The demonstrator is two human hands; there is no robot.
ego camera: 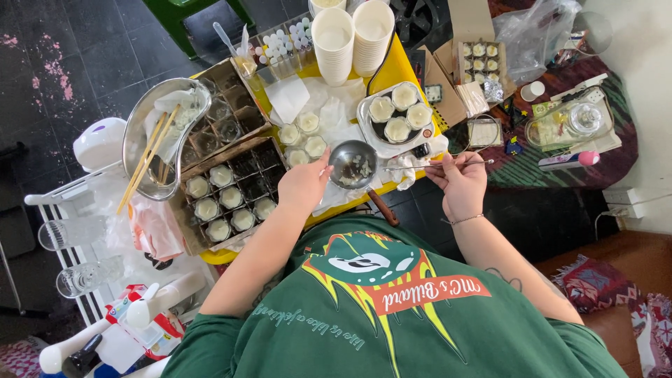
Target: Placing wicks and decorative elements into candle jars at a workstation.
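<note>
Closest to the viewer, seen from above, the person's left hand (302,186) rests by the rim of a small metal saucepan (352,164) on a yellow table (399,66), fingers loosely curled and touching it, while the right hand (458,180) pinches a thin metal utensil (437,165) whose tip reaches toward the pan. Just left of the pan sits a divided cardboard box (231,192) holding small filled glass jars, with a metal bowl (162,136) of wooden chopsticks beside it. Farther back stand a metal tray (395,115) of four filled jars and two stacks of white paper cups (352,38).
</note>
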